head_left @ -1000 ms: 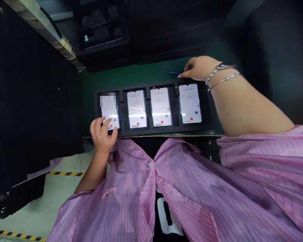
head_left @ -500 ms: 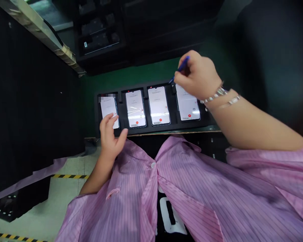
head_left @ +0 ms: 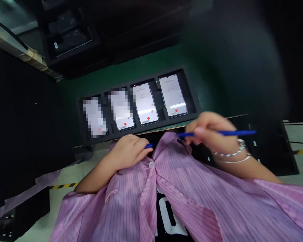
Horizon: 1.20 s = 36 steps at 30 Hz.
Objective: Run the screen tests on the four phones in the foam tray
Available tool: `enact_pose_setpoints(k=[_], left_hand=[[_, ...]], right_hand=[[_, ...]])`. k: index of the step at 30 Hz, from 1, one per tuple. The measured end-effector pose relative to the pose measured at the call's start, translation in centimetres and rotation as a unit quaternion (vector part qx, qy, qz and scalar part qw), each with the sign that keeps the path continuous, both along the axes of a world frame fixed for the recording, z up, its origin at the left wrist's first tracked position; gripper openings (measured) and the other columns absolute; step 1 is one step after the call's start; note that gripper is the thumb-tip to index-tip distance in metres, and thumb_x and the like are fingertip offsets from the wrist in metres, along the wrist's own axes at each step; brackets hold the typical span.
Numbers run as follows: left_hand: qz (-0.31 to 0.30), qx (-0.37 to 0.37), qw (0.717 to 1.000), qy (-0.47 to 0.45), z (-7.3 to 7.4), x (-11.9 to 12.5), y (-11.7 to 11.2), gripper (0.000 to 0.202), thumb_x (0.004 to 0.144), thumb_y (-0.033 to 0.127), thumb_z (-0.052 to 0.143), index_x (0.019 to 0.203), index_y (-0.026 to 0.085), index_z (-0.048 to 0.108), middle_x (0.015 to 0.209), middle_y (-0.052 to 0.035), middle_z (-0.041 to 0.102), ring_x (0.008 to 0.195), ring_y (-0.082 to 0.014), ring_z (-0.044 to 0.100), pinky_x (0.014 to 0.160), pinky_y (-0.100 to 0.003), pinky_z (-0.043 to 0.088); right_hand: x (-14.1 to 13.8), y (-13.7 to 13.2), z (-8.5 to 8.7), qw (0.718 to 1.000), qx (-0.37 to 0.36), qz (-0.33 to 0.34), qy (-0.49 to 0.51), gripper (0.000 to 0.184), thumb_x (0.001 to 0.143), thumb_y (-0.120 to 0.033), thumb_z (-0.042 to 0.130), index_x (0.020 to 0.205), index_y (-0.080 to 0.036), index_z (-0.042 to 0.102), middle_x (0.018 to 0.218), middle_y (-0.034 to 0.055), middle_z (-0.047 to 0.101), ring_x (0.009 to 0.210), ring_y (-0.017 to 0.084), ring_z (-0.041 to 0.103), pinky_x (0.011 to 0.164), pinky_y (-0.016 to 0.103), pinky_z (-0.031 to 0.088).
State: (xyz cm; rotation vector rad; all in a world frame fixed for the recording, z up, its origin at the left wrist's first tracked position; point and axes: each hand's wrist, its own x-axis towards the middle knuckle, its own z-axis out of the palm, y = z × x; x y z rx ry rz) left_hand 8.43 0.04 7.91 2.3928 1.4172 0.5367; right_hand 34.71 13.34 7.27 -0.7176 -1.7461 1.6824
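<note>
Above the collar of our pink striped smock (head_left: 192, 201), a slim blue stylus (head_left: 238, 133) lies crosswise in our right hand (head_left: 210, 132), pinched between thumb and fingertips, its tip pointing toward our other hand. Our left hand (head_left: 128, 152) is curled against the smock front, fingers pressed together, with a small blue end (head_left: 148, 146) showing beneath them; we cannot tell what it belongs to. We judge the pinch sound: it sits nearer the tip than the far end, which favours steady, light control.

Just beyond both hands, and touching neither, lies a black foam tray (head_left: 193, 97) holding four smartphones upright in their slots, screens lit. On the rightmost smartphone (head_left: 173, 95), the white screen shows small text, and the two on the left are blurred out. The tray sits on a green bench mat (head_left: 151, 64), with black cases (head_left: 68, 37) stacked beyond it. To our left stands a black panel (head_left: 25, 117), and below it, a strip of yellow-and-black tape (head_left: 64, 185) marks the pale floor.
</note>
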Motion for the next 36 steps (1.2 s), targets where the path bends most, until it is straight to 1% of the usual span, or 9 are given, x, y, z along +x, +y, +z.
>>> enact_pose_setpoints(k=[1, 3, 8, 15, 19, 24, 28, 33, 36], left_hand=[[0.038, 0.016, 0.999, -0.002, 0.0, -0.7, -0.2, 0.042, 0.111, 0.042, 0.037, 0.093, 0.018, 0.066, 0.079, -0.004, 0.074, 0.07, -0.0194, 0.07, 0.066, -0.033, 0.051], [0.105, 0.054, 0.993, -0.006, -0.1, -2.1, -0.5, 0.034, 0.11, 0.038, 0.041, 0.097, 0.018, 0.066, 0.084, -0.0054, 0.076, 0.075, -0.0203, 0.071, 0.069, -0.033, 0.053], [0.171, 0.109, 0.979, -0.017, -1.6, -3.3, -0.6, 0.022, 0.106, 0.032, 0.05, 0.097, 0.019, 0.065, 0.085, -0.0057, 0.075, 0.078, -0.0211, 0.07, 0.074, -0.034, 0.053], [0.19, 0.1, 0.974, -0.073, -3.2, -2.6, -0.2, 0.019, 0.104, 0.032, 0.052, 0.095, 0.02, 0.064, 0.082, -0.0055, 0.071, 0.077, -0.021, 0.067, 0.076, -0.036, 0.053], [0.197, 0.106, 0.971, -0.081, -3.5, -3.6, -1.1, 0.014, 0.102, 0.03, 0.054, 0.096, 0.021, 0.064, 0.084, -0.005, 0.071, 0.08, -0.0208, 0.068, 0.08, -0.036, 0.054], [0.351, 0.134, 0.924, -0.075, -4.6, -6.4, -4.3, 0.018, 0.102, 0.033, 0.053, 0.099, 0.021, 0.066, 0.086, -0.0045, 0.071, 0.083, -0.0194, 0.07, 0.079, -0.034, 0.055], [0.448, 0.164, 0.876, -0.068, -5.0, -8.7, -6.1, 0.024, 0.103, 0.039, 0.051, 0.102, 0.02, 0.066, 0.086, -0.0041, 0.071, 0.082, -0.0182, 0.07, 0.079, -0.033, 0.054], [0.501, 0.172, 0.847, -0.045, -5.3, -10.8, -6.7, 0.033, 0.104, 0.046, 0.047, 0.098, 0.019, 0.066, 0.091, -0.0061, 0.071, 0.087, -0.0187, 0.07, 0.085, -0.035, 0.053], [0.494, 0.183, 0.848, -0.063, -6.0, -11.2, -6.4, 0.034, 0.105, 0.045, 0.046, 0.096, 0.019, 0.066, 0.091, -0.0076, 0.071, 0.087, -0.0197, 0.069, 0.084, -0.036, 0.053]], right_hand=[[0.7, 1.2, -0.4, 0.997, -0.009, -0.075, -0.005, 0.046, 0.093, -0.051, 0.075, 0.073, -0.024, 0.043, 0.051, -0.0057, 0.048, 0.047, 0.014, 0.055, 0.05, 0.028, 0.048], [1.6, 3.6, -1.6, 0.986, -0.003, -0.157, -0.05, 0.05, 0.082, -0.047, 0.086, 0.071, -0.024, 0.043, 0.049, -0.0055, 0.047, 0.046, 0.015, 0.056, 0.048, 0.027, 0.044], [1.3, 6.4, -3.9, 0.959, 0.008, -0.197, -0.203, 0.037, 0.074, -0.031, 0.082, 0.062, -0.022, 0.048, 0.052, 0.0007, 0.056, 0.05, 0.021, 0.063, 0.049, 0.03, 0.042], [0.2, 6.1, -3.4, 0.92, 0.039, -0.209, -0.33, 0.028, 0.073, -0.019, 0.073, 0.061, -0.024, 0.048, 0.05, -0.0034, 0.054, 0.05, 0.018, 0.057, 0.051, 0.031, 0.036], [0.8, 6.4, -3.7, 0.927, 0.042, -0.215, -0.304, 0.027, 0.07, -0.019, 0.072, 0.061, -0.024, 0.048, 0.051, -0.0019, 0.054, 0.05, 0.02, 0.059, 0.051, 0.032, 0.037], [-0.6, 3.9, -3.4, 0.951, 0.03, -0.233, -0.2, 0.031, 0.078, -0.038, 0.071, 0.07, -0.025, 0.044, 0.055, -0.0024, 0.055, 0.053, 0.021, 0.062, 0.056, 0.035, 0.048], [-4.1, 1.2, -3.4, 0.968, 0.04, -0.164, -0.184, 0.034, 0.076, -0.041, 0.078, 0.073, -0.025, 0.048, 0.062, -0.0018, 0.058, 0.059, 0.019, 0.06, 0.055, 0.033, 0.045], [-6.9, 0.8, -4.3, 0.964, 0.083, -0.122, -0.222, 0.031, 0.079, -0.036, 0.069, 0.065, -0.024, 0.044, 0.06, -0.0014, 0.05, 0.06, 0.018, 0.049, 0.057, 0.033, 0.038], [-7.4, 0.9, -4.2, 0.954, 0.107, -0.117, -0.253, 0.029, 0.078, -0.035, 0.068, 0.065, -0.025, 0.045, 0.061, -0.0012, 0.049, 0.06, 0.018, 0.046, 0.059, 0.034, 0.038]])
